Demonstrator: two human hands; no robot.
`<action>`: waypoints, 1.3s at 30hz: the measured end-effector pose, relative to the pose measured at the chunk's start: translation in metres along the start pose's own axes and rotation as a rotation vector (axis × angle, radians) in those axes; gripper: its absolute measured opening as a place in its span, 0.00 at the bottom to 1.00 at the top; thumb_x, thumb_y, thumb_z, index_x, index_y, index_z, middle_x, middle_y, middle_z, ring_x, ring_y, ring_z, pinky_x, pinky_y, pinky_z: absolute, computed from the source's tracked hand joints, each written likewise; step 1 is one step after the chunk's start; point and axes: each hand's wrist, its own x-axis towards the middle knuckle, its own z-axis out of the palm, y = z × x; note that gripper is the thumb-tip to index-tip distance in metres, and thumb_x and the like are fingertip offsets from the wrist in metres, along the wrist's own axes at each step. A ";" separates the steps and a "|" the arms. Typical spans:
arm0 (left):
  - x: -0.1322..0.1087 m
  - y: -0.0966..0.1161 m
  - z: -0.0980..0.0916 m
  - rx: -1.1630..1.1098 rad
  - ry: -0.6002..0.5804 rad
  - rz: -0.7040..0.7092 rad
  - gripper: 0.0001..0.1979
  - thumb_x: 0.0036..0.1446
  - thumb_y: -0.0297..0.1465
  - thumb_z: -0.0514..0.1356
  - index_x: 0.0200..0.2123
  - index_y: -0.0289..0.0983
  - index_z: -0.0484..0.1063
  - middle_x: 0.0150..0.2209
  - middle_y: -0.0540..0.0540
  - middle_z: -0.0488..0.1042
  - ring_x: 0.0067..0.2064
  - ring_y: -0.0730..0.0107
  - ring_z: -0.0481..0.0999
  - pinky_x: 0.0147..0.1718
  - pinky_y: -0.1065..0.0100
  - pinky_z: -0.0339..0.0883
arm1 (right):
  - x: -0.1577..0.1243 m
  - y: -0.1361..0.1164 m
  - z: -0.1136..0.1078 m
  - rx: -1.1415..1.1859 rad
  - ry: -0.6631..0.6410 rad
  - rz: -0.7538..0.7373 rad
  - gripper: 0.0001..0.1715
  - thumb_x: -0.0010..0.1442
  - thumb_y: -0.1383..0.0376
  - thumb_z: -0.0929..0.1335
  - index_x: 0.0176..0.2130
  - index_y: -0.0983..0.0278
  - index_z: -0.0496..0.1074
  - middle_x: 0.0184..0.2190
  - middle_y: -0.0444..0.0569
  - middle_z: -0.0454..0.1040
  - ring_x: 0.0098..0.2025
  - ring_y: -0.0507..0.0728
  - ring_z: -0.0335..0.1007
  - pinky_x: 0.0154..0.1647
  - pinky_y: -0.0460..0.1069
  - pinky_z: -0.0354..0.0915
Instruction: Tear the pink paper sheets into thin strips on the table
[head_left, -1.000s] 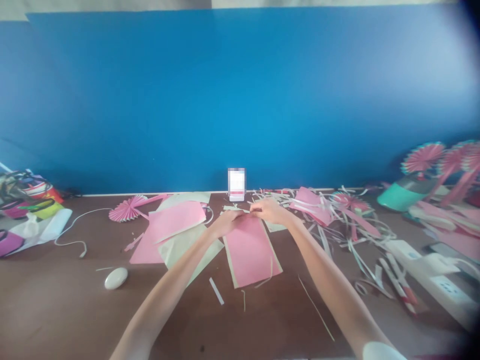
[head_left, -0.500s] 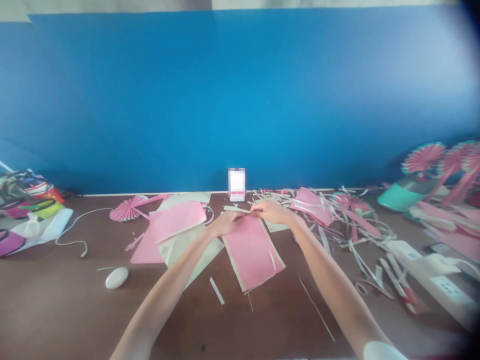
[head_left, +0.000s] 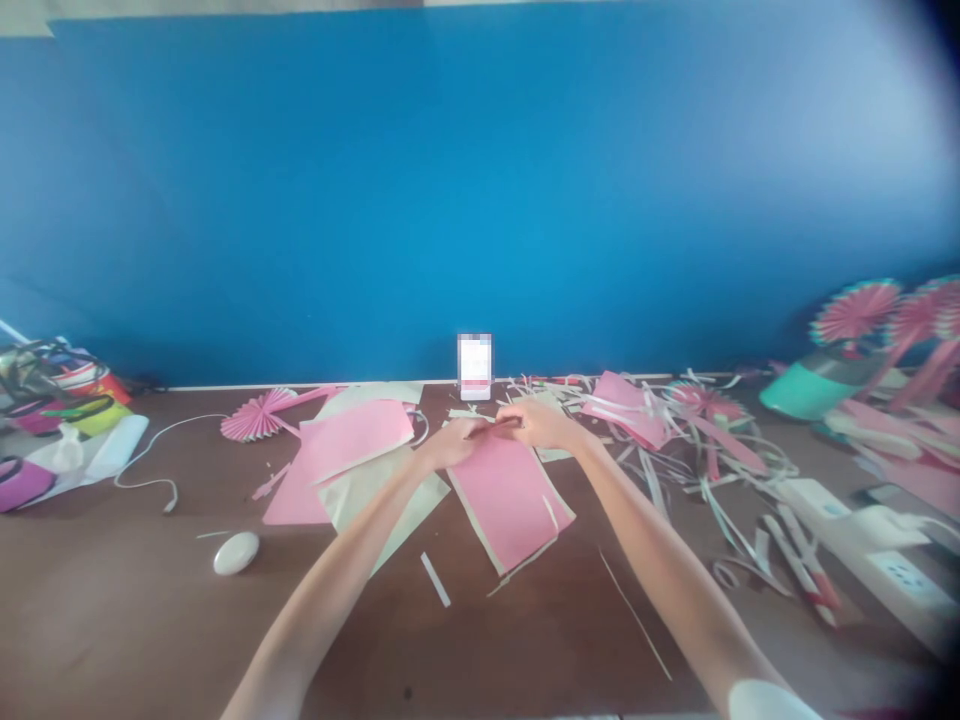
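Observation:
A pink sheet of paper [head_left: 510, 500] with pale edges lies slanted on the brown table in front of me. At its far edge my left hand [head_left: 459, 442] pinches the paper on the left side. My right hand [head_left: 536, 424] grips the same edge from the right, its fingers close to the left ones. The fingertips are partly hidden, so any fold between them is hard to see. Thin pale strips rest on and beside the near edge of the sheet. More pink sheets [head_left: 352, 440] and a pale sheet [head_left: 409, 510] lie to the left.
A phone [head_left: 475, 368] stands upright behind my hands. Paper strips [head_left: 660, 480] tangle on the right, near markers [head_left: 799, 565] and a power strip [head_left: 874, 555]. Pleated pink paper fans [head_left: 855, 312] stand by a green container [head_left: 806, 385]. A white oval object [head_left: 236, 553] lies left.
The near end of the pink sheet has shifted slightly away from me and to the right. Both hands keep their grip at the far edge, nearly in place.

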 end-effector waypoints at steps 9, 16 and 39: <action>0.001 0.000 0.000 0.121 0.024 -0.011 0.19 0.64 0.38 0.46 0.50 0.39 0.71 0.43 0.46 0.75 0.39 0.63 0.74 0.35 0.69 0.62 | 0.002 -0.007 0.004 -0.046 0.039 -0.029 0.09 0.57 0.62 0.64 0.34 0.61 0.73 0.32 0.47 0.76 0.34 0.55 0.68 0.33 0.47 0.55; 0.001 0.001 0.002 0.151 -0.010 -0.010 0.18 0.64 0.34 0.46 0.51 0.40 0.70 0.46 0.46 0.74 0.41 0.62 0.74 0.38 0.68 0.63 | 0.003 -0.007 0.007 -0.083 -0.009 -0.003 0.08 0.57 0.64 0.63 0.34 0.60 0.73 0.32 0.47 0.76 0.35 0.56 0.67 0.32 0.47 0.54; -0.001 0.002 -0.009 0.058 -0.087 -0.035 0.20 0.61 0.44 0.48 0.36 0.37 0.73 0.35 0.46 0.74 0.34 0.66 0.72 0.31 0.69 0.59 | -0.004 0.009 -0.008 0.041 -0.017 0.038 0.16 0.61 0.57 0.61 0.34 0.61 0.74 0.30 0.46 0.75 0.31 0.54 0.66 0.32 0.47 0.55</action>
